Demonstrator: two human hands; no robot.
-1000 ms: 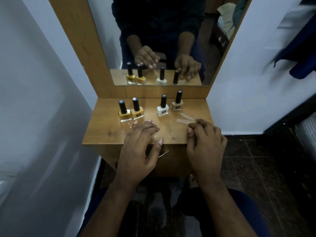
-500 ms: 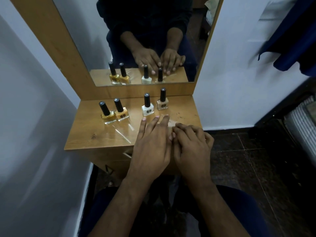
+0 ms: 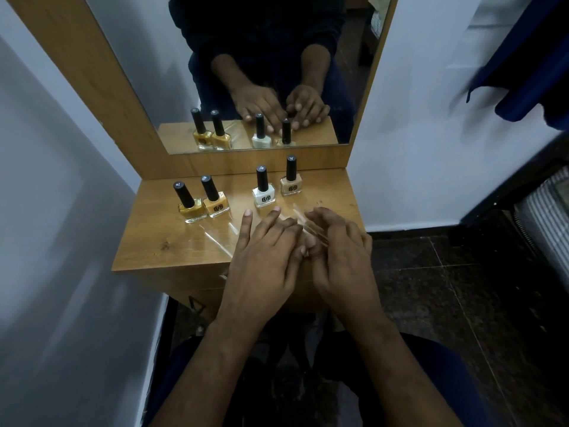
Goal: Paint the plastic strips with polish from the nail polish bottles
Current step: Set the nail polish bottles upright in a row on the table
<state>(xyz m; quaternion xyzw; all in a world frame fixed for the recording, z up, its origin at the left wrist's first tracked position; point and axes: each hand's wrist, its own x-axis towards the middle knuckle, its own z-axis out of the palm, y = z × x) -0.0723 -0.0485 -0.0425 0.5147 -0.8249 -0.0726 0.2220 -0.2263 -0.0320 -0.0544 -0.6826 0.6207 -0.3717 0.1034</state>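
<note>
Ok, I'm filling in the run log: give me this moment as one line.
stage: strip pickup | left hand: flat on table | right hand: pinching clear plastic strip | four nail polish bottles: capped, upright

Both forearms are bare from the wrist up to the lower edge of the view. The left hand [image 3: 261, 260] and the right hand [image 3: 345, 257] wear no ring, watch or glove. The fingernails are short and pale. The legs wear dark blue trousers [image 3: 443, 365].

Head view — looking forward and down, close over wooden table [image 3: 172, 241], facing mirror [image 3: 246, 57]
</note>
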